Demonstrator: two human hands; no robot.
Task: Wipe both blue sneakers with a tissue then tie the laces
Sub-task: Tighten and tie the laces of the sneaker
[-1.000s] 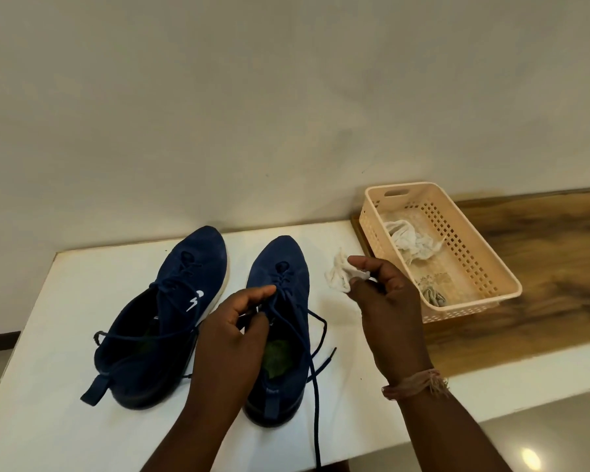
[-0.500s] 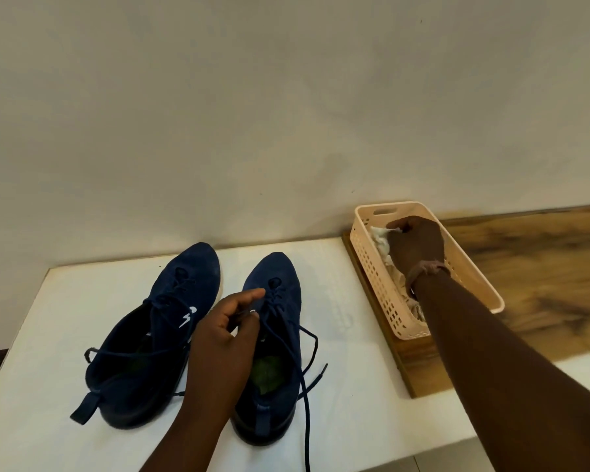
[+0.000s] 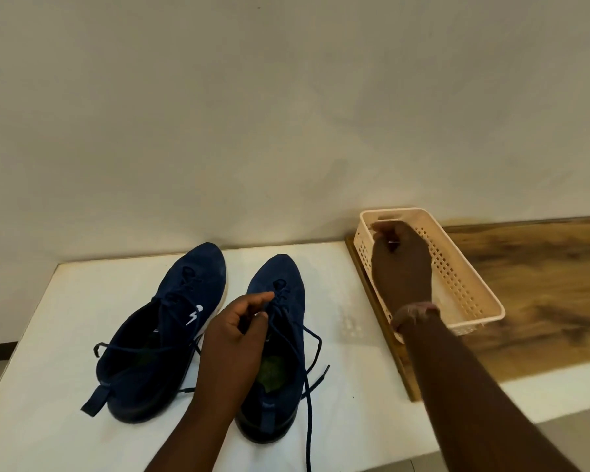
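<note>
While the laces are lying loose on both shoes, the step in hand looks like the turn from wiping to tying. The bench (image 3: 65, 335), white-topped, is carrying the pair side by side, toes pointing to its far edge by the wall. The basket (image 3: 470, 284) is sitting on a wooden slab at the bench's right edge. The left shoe (image 3: 171, 321) is lying nearer the left edge, untied, touched by nothing. The right shoe (image 3: 286, 301) is standing just beside it, its laces (image 3: 309, 366) trailing toward the near edge. The right hand (image 3: 401, 264) is reaching down into the basket, fingers curled; I cannot tell whether it is pinching anything, and no tissue is showing there. The left hand (image 3: 234, 342) is resting on the right shoe, thumb and forefinger pinching a lace near the top eyelets. Next, I judge, the right hand needs freeing and bringing over to the trailing lace, so both hands are crossing the ends.
</note>
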